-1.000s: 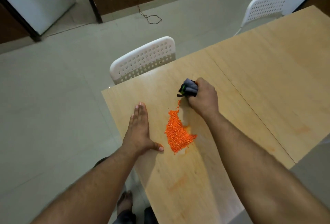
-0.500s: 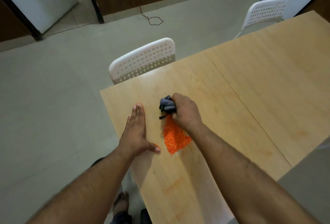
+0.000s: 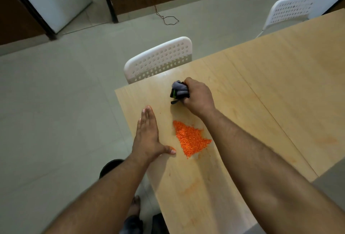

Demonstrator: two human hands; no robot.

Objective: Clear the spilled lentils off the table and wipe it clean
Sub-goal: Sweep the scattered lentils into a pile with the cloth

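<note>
Now my right hand (image 3: pixel 198 96) clenches the cloth (image 3: pixel 179 91) beyond the lentils (image 3: pixel 190 138).
My left hand (image 3: pixel 148 134) lies flat on the table (image 3: pixel 270 88) beside the pile; the cloth's far side is buried in my fist.

Right hand (image 3: pixel 198 96) with cloth (image 3: pixel 178 91) pulled back off lentils (image 3: pixel 191 139) (pile now tighter), toward far edge.

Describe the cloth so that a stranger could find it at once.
Start at the wooden table, near the corner by the closer white chair. Beyond the orange lentils, the right hand grips the cloth. It is a bunched grey and black wad, the only fabric on the table.
</note>
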